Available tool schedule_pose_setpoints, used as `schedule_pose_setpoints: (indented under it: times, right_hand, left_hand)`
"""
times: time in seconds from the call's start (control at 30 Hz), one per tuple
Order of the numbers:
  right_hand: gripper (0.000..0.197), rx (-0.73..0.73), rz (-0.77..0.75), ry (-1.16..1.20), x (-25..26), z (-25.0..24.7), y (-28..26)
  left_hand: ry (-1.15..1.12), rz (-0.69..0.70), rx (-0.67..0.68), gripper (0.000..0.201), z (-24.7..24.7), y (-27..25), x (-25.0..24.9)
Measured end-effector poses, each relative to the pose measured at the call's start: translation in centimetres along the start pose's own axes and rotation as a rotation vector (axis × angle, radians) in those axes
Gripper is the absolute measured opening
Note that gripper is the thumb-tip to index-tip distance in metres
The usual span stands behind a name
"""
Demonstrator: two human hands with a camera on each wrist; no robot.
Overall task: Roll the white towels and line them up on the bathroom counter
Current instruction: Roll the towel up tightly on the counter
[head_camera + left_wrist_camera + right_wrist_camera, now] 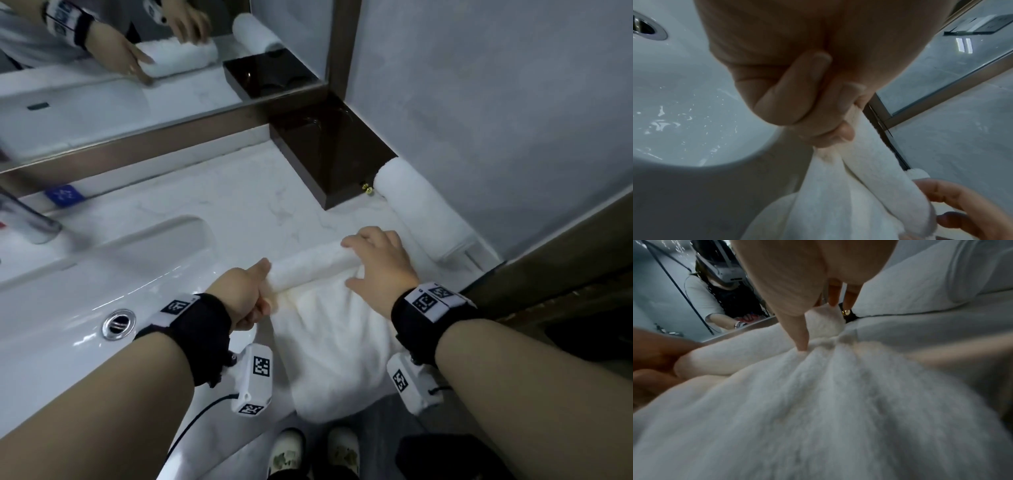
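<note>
A white towel [337, 353] lies on the marble counter [219, 202], its far part wound into a thin roll [308, 267] and its flat part hanging over the front edge. My left hand [255, 291] grips the roll's left end, fingers curled round it [809, 104]. My right hand [371, 262] holds the right end, fingers over the roll and thumb [799, 331] pressing into the gathered cloth. A finished rolled towel [423, 210] lies against the right wall, just past my right hand.
A dark brown box [329, 150] stands in the back corner, touching the finished roll. The wet sink basin [102, 274] with its drain [119, 323] and a faucet [29, 221] lies to the left. A mirror [137, 85] runs along the back.
</note>
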State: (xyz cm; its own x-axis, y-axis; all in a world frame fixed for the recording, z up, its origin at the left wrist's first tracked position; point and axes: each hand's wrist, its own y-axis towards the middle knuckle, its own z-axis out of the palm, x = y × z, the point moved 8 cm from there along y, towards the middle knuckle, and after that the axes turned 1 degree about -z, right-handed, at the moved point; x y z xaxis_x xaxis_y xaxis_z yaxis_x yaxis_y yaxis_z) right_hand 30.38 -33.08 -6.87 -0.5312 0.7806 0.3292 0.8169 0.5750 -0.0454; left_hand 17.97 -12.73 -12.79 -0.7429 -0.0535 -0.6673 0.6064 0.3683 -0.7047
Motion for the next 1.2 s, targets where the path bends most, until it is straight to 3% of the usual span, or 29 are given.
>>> schedule_pose_setpoints:
  times: [0.17,0.3,0.4,0.67,0.87,1.0,1.1,1.2]
  right_hand:
    - [0.045,-0.024,-0.058,0.021,0.2,-0.1,2.0]
    - [0.041,-0.008,-0.052,0.065,-0.2,0.2,2.9]
    - [0.047,0.071,-0.018,0.168,-0.2,0.5,3.5]
    - [0.068,0.058,0.177,0.335,-2.2,-0.1,4.3]
    - [0.058,0.04,0.285,0.599,-3.4,0.0,4.4]
    - [0.045,0.066,0.277,0.677,-3.4,0.0,5.0]
    - [0.03,0.108,0.29,0.709,-3.4,0.2,5.4]
    - [0.031,0.102,0.359,0.767,-4.0,0.5,6.1]
  left_hand:
    - [0.195,0.058,-0.062,0.069,-1.1,-0.2,-0.5]
    - [0.202,0.2,-0.151,0.05,-2.7,-0.4,-1.5]
    - [0.206,0.238,-0.215,0.025,-3.3,-1.0,-1.8]
    - [0.142,0.256,-0.4,0.035,-4.0,-2.1,-1.6]
    - [0.12,0.312,-0.43,0.007,-3.1,-2.1,-1.8]
    - [0.06,0.311,-0.454,0.011,-3.0,-1.7,-1.6]
    - [-0.036,0.281,-0.498,0.029,-3.4,-1.0,-1.3]
    - [-0.086,0.264,-0.521,0.039,-3.7,-0.5,-1.6]
